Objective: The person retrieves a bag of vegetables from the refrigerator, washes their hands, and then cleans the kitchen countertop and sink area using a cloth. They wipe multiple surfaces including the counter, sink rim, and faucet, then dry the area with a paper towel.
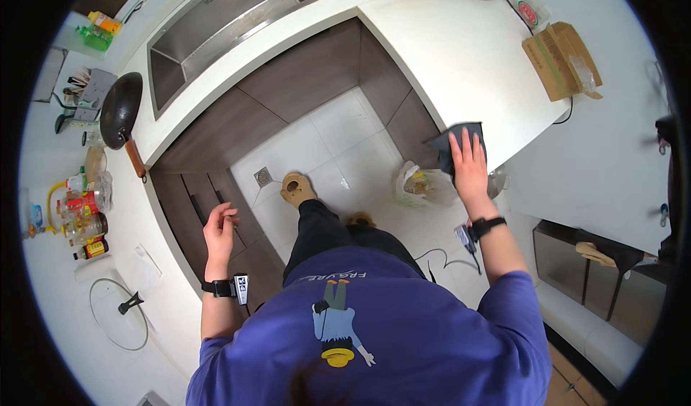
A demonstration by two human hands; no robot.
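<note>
My right hand [468, 166] lies with its fingers extended over a dark grey cloth [447, 152] at the near end of the white countertop [480, 76]. One side of the cloth hangs past the counter's inner edge; its underside is hidden. To the left, my left hand [220, 228] hovers in front of the dark brown drawers [216, 201], fingers loosely bent and nothing in them. Each wrist wears a black strap with a small device.
A stainless steel sink [232, 33] is set into the counter. A wok [121, 112] with a wooden handle, several bottles [86, 217] and a glass lid [119, 314] stand left. A cardboard box [561, 60] sits right. On the floor is a plastic bag [424, 184].
</note>
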